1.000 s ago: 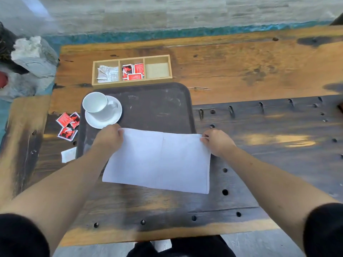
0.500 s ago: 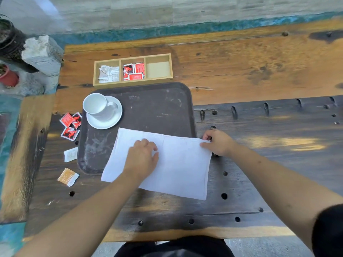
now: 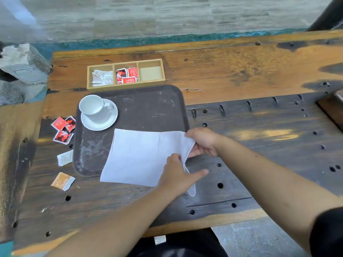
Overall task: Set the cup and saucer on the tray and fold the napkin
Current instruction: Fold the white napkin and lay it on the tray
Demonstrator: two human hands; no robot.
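Note:
A white cup (image 3: 92, 107) stands on a white saucer (image 3: 109, 121) in the far left corner of the dark brown tray (image 3: 148, 108). A white napkin (image 3: 137, 156) lies spread across the tray's near right corner and onto the table. My right hand (image 3: 203, 141) pinches the napkin's far right corner and holds that edge lifted. My left hand (image 3: 178, 175) rests on the napkin's right side, fingers apart, with the near right corner hanging below it.
A wooden three-compartment box (image 3: 126, 73) with sachets sits behind the tray. Loose red sachets (image 3: 63, 127), a white one (image 3: 65, 157) and an orange one (image 3: 62, 181) lie left of the tray. The wooden table (image 3: 259, 75) has holes; stone blocks (image 3: 22, 64) stand far left.
My left hand has slid from the napkin's left corner across to its right side. My right hand has lifted the right edge off the table.

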